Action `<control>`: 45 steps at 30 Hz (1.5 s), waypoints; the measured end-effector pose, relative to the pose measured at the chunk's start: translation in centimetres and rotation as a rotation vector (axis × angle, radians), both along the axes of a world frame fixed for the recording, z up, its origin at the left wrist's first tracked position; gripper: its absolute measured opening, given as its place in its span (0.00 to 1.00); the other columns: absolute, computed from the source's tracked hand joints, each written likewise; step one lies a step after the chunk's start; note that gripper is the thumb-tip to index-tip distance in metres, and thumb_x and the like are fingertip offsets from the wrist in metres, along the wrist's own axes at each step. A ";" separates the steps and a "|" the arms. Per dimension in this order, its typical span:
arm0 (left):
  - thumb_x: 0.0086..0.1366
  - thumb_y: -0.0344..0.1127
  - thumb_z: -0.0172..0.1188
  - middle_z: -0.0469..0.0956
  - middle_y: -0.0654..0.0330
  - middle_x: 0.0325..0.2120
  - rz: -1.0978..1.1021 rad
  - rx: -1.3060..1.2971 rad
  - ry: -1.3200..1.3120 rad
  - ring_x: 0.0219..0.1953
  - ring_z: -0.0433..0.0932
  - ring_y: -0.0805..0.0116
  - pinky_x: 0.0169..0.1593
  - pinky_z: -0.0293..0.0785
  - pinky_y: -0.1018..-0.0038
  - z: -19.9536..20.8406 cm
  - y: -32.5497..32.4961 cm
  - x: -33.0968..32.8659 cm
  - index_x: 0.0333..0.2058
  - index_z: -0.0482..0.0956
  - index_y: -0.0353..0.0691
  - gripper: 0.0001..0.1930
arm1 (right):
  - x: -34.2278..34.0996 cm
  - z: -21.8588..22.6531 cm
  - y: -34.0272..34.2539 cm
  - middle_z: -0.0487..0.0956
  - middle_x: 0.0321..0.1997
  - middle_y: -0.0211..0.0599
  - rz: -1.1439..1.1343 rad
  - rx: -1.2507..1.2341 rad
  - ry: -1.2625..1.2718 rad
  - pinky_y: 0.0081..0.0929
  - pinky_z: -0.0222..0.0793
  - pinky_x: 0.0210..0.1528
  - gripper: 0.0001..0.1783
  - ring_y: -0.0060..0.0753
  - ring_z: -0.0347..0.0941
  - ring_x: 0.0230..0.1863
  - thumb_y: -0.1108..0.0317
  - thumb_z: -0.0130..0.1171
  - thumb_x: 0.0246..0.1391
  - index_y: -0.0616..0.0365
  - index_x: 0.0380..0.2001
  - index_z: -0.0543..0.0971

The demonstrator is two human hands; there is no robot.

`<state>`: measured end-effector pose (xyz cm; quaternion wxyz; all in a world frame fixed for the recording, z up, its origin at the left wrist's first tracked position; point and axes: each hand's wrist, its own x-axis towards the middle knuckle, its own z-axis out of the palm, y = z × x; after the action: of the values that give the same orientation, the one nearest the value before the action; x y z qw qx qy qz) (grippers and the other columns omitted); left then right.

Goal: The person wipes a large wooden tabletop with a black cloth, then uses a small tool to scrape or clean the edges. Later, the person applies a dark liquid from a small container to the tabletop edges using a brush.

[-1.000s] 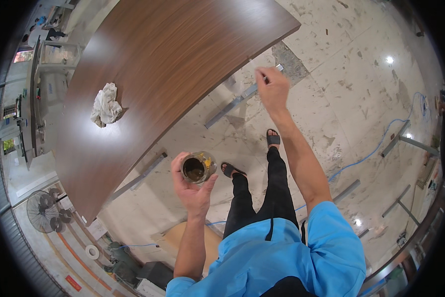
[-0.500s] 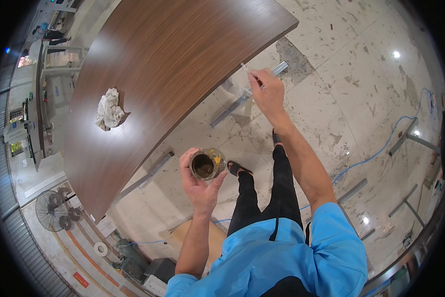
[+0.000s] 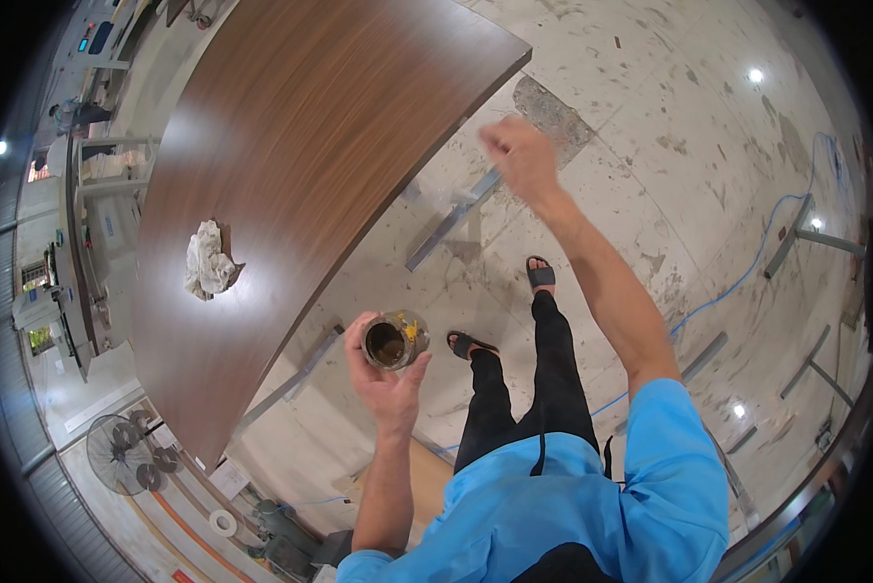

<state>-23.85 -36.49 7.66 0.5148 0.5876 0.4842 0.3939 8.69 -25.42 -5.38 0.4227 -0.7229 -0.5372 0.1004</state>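
Observation:
My left hand (image 3: 386, 384) wraps round a glass jar (image 3: 398, 338) with a dark inside and yellow marks on its side. The jar's open mouth faces up, and it is held over the floor just off the table's near edge. My right hand (image 3: 520, 155) is raised beside the long edge of the brown wood-grain tabletop (image 3: 310, 126), near its far right corner. Its fingers are pinched together and smeared by motion. The thin stick seen in them earlier is hard to make out now. A crumpled whitish cloth (image 3: 208, 260) lies on the tabletop at the left.
Metal legs (image 3: 451, 223) show beneath the tabletop. A blue hose (image 3: 728, 291) trails over the stained floor at the right, near grey metal stands (image 3: 796, 233). A black fan (image 3: 121, 452) and a green machine (image 3: 286, 534) stand at the lower left. Another person (image 3: 79, 115) is far off, upper left.
My right hand has moved along the table edge toward the far corner, and the stick no longer shows clearly. The view has shifted to the right; my left hand still holds the jar.

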 end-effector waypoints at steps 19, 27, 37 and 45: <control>0.53 0.33 0.82 0.65 0.55 0.60 -0.022 -0.044 -0.004 0.64 0.68 0.62 0.68 0.68 0.64 -0.2 1.0 3.8 0.63 0.67 0.38 0.42 | 6.7 -1.1 0.9 0.81 0.30 0.37 -0.292 0.200 0.064 0.34 0.72 0.34 0.05 0.44 0.78 0.32 0.68 0.66 0.58 0.53 0.36 0.87; 0.53 0.31 0.81 0.65 0.56 0.61 -0.027 -0.049 -0.021 0.64 0.67 0.62 0.68 0.68 0.64 -0.3 1.0 4.6 0.64 0.66 0.39 0.42 | 7.4 -1.0 0.7 0.83 0.33 0.37 -0.364 0.287 0.053 0.33 0.73 0.35 0.05 0.41 0.80 0.33 0.68 0.66 0.58 0.54 0.36 0.87; 0.52 0.27 0.81 0.64 0.56 0.61 -0.036 -0.025 -0.002 0.64 0.68 0.64 0.67 0.67 0.66 0.0 0.2 4.7 0.63 0.67 0.39 0.42 | 5.7 -0.6 0.3 0.81 0.30 0.37 -0.299 0.238 0.125 0.37 0.73 0.36 0.04 0.42 0.79 0.33 0.69 0.65 0.57 0.52 0.33 0.87; 0.51 0.29 0.82 0.65 0.56 0.58 0.012 -0.049 -0.045 0.62 0.69 0.64 0.67 0.68 0.67 0.2 -0.9 2.2 0.62 0.67 0.38 0.42 | -12.8 -0.3 -1.9 0.80 0.29 0.41 0.215 0.174 0.147 0.35 0.73 0.33 0.04 0.43 0.78 0.30 0.73 0.66 0.56 0.57 0.35 0.85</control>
<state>-21.69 -37.43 7.87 0.5376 0.5627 0.4857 0.3981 -4.15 -27.36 -5.68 0.5090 -0.6125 -0.5856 0.1508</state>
